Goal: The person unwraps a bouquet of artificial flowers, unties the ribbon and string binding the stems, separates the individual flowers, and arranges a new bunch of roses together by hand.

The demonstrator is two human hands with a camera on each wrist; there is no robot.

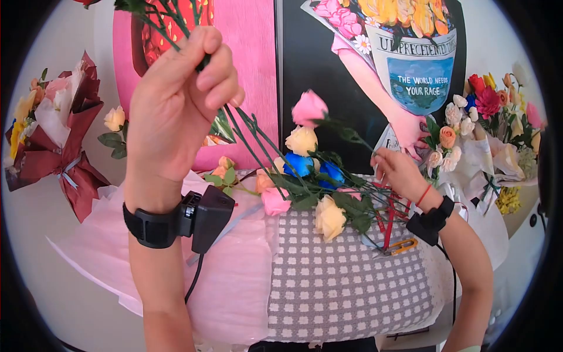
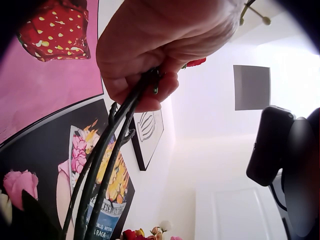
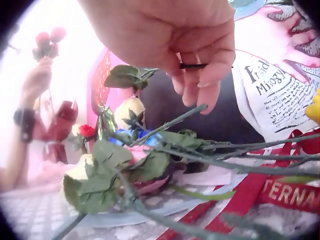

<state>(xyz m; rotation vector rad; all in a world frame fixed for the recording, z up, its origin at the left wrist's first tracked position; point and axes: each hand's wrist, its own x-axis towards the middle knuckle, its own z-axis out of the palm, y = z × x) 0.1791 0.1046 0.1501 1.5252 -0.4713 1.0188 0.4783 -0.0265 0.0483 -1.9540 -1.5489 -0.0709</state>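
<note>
My left hand point(image 1: 176, 102) is raised and grips a bunch of dark green stems point(image 2: 100, 165), fingers curled round them. In the right wrist view, red roses point(image 3: 50, 40) top this bunch. Lower down at the right, my right hand point(image 1: 402, 176) pinches the stem of a pink rose point(image 1: 309, 108), whose head tilts up to the left. Beneath it lies a pile of loose roses: blue ones point(image 1: 299, 165), cream ones point(image 1: 330, 218) and a pink one point(image 1: 274, 202). Their stems point right, towards my right wrist.
Pink wrapping paper point(image 1: 229, 281) covers the left of the checked cloth point(image 1: 352, 281). Yellow-handled scissors point(image 1: 403, 246) and red ribbon point(image 1: 389, 226) lie near the right wrist. Wrapped bouquets stand at left point(image 1: 64, 141) and right point(image 1: 489, 146). Painted boards point(image 1: 252, 76) stand behind.
</note>
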